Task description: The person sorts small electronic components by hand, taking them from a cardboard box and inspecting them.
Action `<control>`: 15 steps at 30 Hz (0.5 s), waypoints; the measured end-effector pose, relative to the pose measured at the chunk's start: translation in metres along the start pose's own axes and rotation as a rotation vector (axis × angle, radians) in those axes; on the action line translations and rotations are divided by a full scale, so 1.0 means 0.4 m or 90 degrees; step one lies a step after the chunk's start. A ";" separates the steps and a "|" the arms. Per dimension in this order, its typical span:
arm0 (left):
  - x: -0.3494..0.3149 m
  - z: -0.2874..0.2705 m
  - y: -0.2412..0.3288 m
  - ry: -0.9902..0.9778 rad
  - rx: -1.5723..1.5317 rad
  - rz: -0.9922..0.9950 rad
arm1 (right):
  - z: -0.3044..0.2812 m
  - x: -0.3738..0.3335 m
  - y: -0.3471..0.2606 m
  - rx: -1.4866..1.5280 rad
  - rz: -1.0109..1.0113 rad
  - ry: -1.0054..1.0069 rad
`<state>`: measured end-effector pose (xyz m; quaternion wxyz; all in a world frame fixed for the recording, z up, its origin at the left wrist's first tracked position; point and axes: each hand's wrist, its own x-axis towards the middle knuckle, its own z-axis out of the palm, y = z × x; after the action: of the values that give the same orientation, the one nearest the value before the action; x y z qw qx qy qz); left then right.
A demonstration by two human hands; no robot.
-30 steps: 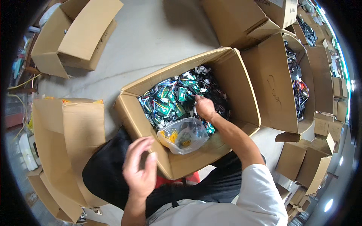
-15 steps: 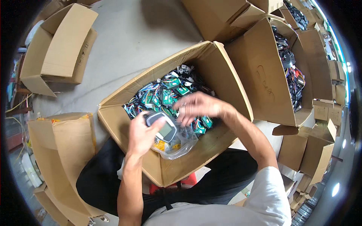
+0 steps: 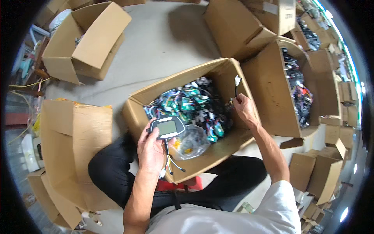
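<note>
My left hand (image 3: 151,153) is closed on a display unit (image 3: 167,127), a dark rounded case with a grey screen and light trim. A black cable hangs from it, splitting into thin coloured leads with plugs. My right hand (image 3: 246,110), at the right wall of a large cardboard box (image 3: 198,163), pinches a short black cable (image 3: 236,89) with a white connector on its upper end. Inside the box lies a heap of green circuit boards (image 3: 187,103) with tangled wires. A clear plastic bag (image 3: 193,143) with yellow pieces rests beside the display unit.
Right of the box, another carton (image 3: 269,84) holds black parts and wires. Open cartons (image 3: 102,43) stand at the far left and near left (image 3: 91,144). More cartons are stacked at the far right. My legs (image 3: 117,167) flank the box's near side.
My right hand has moved right from over the boards to the box's right wall and now holds a cable. The display unit has turned more level, its leads now showing. The view has shifted.
</note>
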<state>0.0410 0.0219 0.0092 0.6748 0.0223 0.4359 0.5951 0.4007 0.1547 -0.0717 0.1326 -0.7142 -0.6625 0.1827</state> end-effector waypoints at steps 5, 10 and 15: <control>-0.043 -0.026 -0.126 -0.065 -0.094 0.010 | -0.180 -0.237 -0.271 0.460 0.029 0.098; -0.169 0.015 -0.150 -0.105 -0.096 0.082 | -0.153 -0.486 -0.484 0.165 -0.312 0.384; -0.246 -0.040 -0.145 -0.103 0.072 0.249 | -0.195 -0.595 -0.558 0.080 -0.333 0.297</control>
<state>0.0852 -0.0837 0.0230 0.5769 0.1918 0.4003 0.6856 0.2211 -0.0587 0.1149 0.3662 -0.5334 -0.7623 0.0146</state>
